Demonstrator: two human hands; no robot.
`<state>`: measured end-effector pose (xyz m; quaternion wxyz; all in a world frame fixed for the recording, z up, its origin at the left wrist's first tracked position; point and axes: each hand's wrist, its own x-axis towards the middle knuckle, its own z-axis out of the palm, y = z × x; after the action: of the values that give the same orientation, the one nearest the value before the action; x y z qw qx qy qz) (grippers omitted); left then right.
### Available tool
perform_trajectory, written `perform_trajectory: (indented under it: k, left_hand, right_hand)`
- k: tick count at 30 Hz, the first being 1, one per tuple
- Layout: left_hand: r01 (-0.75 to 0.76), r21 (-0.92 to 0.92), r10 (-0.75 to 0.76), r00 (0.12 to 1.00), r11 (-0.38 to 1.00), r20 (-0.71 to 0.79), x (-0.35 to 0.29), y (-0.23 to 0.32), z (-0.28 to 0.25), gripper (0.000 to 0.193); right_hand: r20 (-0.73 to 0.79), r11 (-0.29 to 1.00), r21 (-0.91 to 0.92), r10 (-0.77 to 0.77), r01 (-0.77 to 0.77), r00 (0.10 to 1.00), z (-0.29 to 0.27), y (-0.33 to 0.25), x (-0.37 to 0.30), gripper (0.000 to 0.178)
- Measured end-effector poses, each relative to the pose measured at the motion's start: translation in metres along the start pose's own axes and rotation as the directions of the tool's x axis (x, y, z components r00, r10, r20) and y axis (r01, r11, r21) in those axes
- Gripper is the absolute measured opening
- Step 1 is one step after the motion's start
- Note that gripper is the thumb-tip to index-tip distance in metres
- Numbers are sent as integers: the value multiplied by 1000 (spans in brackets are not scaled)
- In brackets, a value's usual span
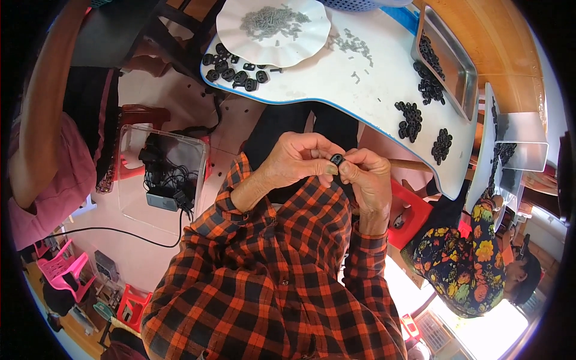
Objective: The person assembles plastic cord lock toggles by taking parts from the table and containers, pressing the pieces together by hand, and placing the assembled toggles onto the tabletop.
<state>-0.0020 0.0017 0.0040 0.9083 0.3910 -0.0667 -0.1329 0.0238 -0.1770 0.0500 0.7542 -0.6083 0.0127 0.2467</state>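
Between my fingertips, over my lap, is a small black plastic piece [336, 159] that looks like a cord lock with holes in its face. My left hand [294, 161] pinches it from the left with thumb and index finger. From the other side, the thumb and fingers of my right hand [369, 179] close on the same piece. Past my hands, similar black cord locks [240, 78] lie at the table's left end. Beside them stands a white scalloped plate [231, 36] bearing a heap of small grey pieces, perhaps springs [273, 23].
Small black parts [410, 122] lie in piles on the right of the white table [336, 84], near a metal tray [462, 90]. A clear bin [129, 180] with cables stands left, a red stool [408, 213] right. People sit on both sides.
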Motion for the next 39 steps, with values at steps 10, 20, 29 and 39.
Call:
perform_trajectory:
  k: [10,20,29,39]
  left_hand:
    - [0,35,-1,1000,999,5,0,0,1,22]
    - [-44,141,39,999,989,36,1,4,4,20]
    - [-5,167,-1,999,986,38,-1,7,6,21]
    - [2,163,-7,999,987,33,0,3,5,20]
  right_hand:
    - [22,999,10,53,-53,998,-3,1,1,6]
    - [41,999,-25,41,-40,998,-4,-3,-2,6]
    - [74,994,22,107,-109,991,-7,0,-3,8]
    - [81,988,62,134,-139,988,-7,3,-1,9]
